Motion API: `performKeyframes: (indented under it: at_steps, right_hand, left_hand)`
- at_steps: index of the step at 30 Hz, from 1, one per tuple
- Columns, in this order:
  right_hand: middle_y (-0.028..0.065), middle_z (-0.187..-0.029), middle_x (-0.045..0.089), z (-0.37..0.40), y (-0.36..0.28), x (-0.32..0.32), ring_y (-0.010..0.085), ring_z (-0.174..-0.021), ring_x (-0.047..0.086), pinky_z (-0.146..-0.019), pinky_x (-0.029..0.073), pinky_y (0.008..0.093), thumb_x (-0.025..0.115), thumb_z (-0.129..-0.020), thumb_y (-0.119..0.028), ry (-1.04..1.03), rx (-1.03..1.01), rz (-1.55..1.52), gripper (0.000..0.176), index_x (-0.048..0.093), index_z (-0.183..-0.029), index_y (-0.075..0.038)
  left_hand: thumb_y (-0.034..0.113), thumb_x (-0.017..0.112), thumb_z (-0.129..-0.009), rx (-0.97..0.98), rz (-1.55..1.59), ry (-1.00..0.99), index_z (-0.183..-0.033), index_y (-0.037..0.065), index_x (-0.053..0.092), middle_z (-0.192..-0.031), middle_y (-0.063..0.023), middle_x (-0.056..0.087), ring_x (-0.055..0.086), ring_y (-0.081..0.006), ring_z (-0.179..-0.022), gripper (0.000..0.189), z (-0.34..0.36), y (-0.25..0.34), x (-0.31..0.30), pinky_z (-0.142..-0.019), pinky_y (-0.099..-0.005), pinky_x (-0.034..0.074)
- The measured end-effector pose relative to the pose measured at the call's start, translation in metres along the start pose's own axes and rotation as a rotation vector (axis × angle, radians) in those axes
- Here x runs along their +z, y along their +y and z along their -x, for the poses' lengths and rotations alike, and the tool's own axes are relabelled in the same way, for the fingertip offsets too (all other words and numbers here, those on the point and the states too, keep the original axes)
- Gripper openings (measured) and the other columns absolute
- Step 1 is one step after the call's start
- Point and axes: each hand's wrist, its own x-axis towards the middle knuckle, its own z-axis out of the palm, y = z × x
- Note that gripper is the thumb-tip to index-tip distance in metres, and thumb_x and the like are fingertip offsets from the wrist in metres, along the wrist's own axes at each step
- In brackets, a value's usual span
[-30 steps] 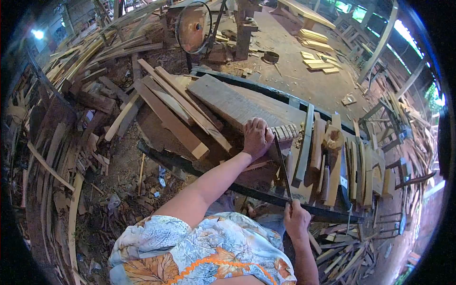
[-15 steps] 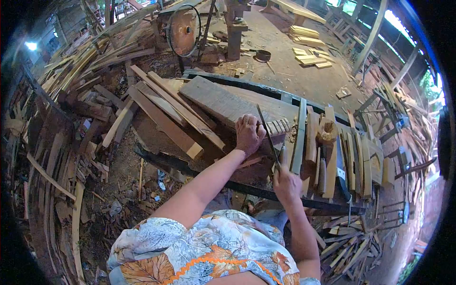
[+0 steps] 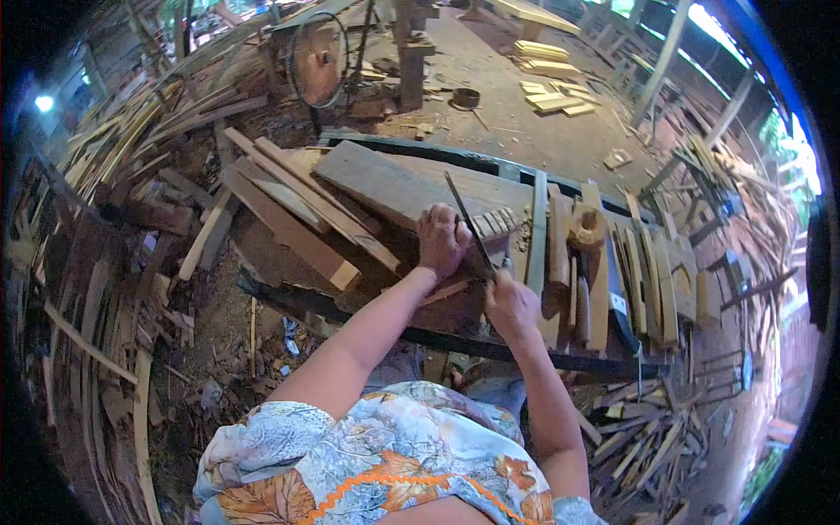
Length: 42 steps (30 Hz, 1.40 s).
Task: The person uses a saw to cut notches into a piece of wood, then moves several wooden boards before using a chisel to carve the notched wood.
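In my right hand [image 3: 513, 306] is a narrow-bladed saw [image 3: 468, 217], its dark blade pointing away from me and to the left. Beside the blade lies a piece of wood [image 3: 497, 222] with several parallel slots cut across its end. My left hand [image 3: 443, 238] is closed over the wood just left of the blade, knuckles up, its fingertips partly hidden. Both hands are above a thick, weathered plank [image 3: 378, 184] that rests on the workbench. Whether the blade sits inside a slot is too small to tell.
Long boards [image 3: 293, 229] lie on the bench at left. On the right are several wood strips [image 3: 636, 280], a hollowed wooden block [image 3: 586, 227] and a dark-bladed tool with a pale handle [image 3: 619, 317]. A fan [image 3: 318, 63] stands beyond; scrap wood [image 3: 643, 442] covers the ground.
My right hand has pushed the saw forward, away from me. My left hand keeps its place on the wood. The whole view has shifted slightly.
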Motion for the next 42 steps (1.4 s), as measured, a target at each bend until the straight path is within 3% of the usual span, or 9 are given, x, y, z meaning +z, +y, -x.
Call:
performKeyframes:
  at_steps: [3,5,8,14,19,27,30,35,42]
  right_hand:
    - [0.0211,-0.069,0.062,-0.026,-0.009,0.002,0.0411,-0.070,0.062,-0.063,0.047,0.0498,0.054,-0.087,-0.023,0.085,0.008,-0.040,0.018,0.054,-0.090,-0.005]
    - [0.0213,-0.069,0.062,-0.033,-0.015,-0.015,0.0414,-0.070,0.062,-0.062,0.047,0.0494,0.055,-0.088,-0.022,0.273,-0.030,-0.219,0.018,0.054,-0.088,-0.004]
    - [0.0209,-0.068,0.062,-0.024,-0.012,-0.043,0.0410,-0.070,0.062,-0.062,0.047,0.0491,0.056,-0.087,-0.022,0.231,0.015,-0.182,0.017,0.055,-0.089,-0.005]
    - [0.0211,-0.066,0.061,0.005,0.018,-0.014,0.0406,-0.067,0.062,-0.061,0.048,0.0503,0.053,-0.088,-0.027,0.114,0.025,-0.052,0.021,0.052,-0.087,-0.006]
    - [0.0209,-0.066,0.061,0.003,0.016,-0.003,0.0407,-0.067,0.062,-0.061,0.047,0.0503,0.053,-0.088,-0.029,0.090,0.025,-0.013,0.022,0.052,-0.086,-0.007]
    - [0.0208,-0.065,0.061,0.010,0.025,-0.002,0.0404,-0.067,0.062,-0.061,0.047,0.0506,0.053,-0.089,-0.029,0.049,-0.023,-0.031,0.023,0.052,-0.088,-0.006]
    - [0.0207,-0.066,0.061,0.031,0.019,-0.022,0.0401,-0.065,0.062,-0.061,0.047,0.0503,0.055,-0.088,-0.026,-0.045,0.051,0.012,0.020,0.054,-0.092,-0.007]
    - [0.0202,-0.067,0.061,0.081,0.035,-0.036,0.0383,-0.064,0.063,-0.058,0.048,0.0477,0.056,-0.087,-0.022,-0.001,0.021,-0.082,0.016,0.055,-0.094,-0.007]
    - [0.0195,-0.069,0.063,0.020,0.019,-0.020,0.0382,-0.065,0.063,-0.058,0.048,0.0476,0.055,-0.087,-0.022,-0.018,0.004,0.051,0.017,0.054,-0.091,-0.006]
  left_hand:
    - [0.023,0.051,-0.078,-0.030,-0.027,-0.010,-0.088,0.007,0.048,-0.095,-0.0146,0.049,0.045,-0.0356,-0.094,0.019,0.000,0.003,-0.001,-0.086,-0.0477,0.034]
    - [0.022,0.051,-0.078,-0.031,-0.027,-0.015,-0.087,0.007,0.047,-0.094,-0.0141,0.049,0.045,-0.0352,-0.094,0.018,-0.003,0.007,-0.002,-0.086,-0.0475,0.034]
    - [0.022,0.050,-0.078,-0.045,-0.044,-0.027,-0.086,0.009,0.050,-0.094,-0.0122,0.050,0.046,-0.0344,-0.095,0.015,0.000,0.001,0.001,-0.087,-0.0469,0.034]
    - [0.027,0.052,-0.079,-0.084,0.022,-0.012,-0.085,0.010,0.055,-0.093,-0.0106,0.053,0.046,-0.0326,-0.099,0.018,-0.001,0.008,0.001,-0.089,-0.0459,0.033]
    - [0.031,0.054,-0.078,-0.090,-0.101,-0.099,-0.087,0.010,0.056,-0.095,-0.0111,0.053,0.046,-0.0329,-0.100,0.023,-0.003,0.010,-0.002,-0.089,-0.0464,0.033]
    - [0.032,0.054,-0.077,-0.091,-0.110,-0.018,-0.088,0.010,0.056,-0.097,-0.0128,0.052,0.045,-0.0338,-0.101,0.024,-0.002,0.009,0.005,-0.090,-0.0477,0.033]
    - [0.032,0.053,-0.076,-0.078,-0.121,-0.018,-0.089,0.010,0.055,-0.099,-0.0127,0.052,0.045,-0.0337,-0.105,0.025,-0.004,0.011,0.000,-0.092,-0.0482,0.033]
    - [0.032,0.053,-0.076,-0.142,-0.078,-0.053,-0.089,0.010,0.055,-0.099,-0.0123,0.051,0.044,-0.0333,-0.106,0.026,-0.005,0.012,-0.003,-0.092,-0.0480,0.033]
    - [0.033,0.053,-0.077,-0.080,-0.065,-0.018,-0.087,0.009,0.053,-0.097,-0.0123,0.051,0.045,-0.0326,-0.103,0.026,-0.002,0.008,0.002,-0.091,-0.0474,0.032]
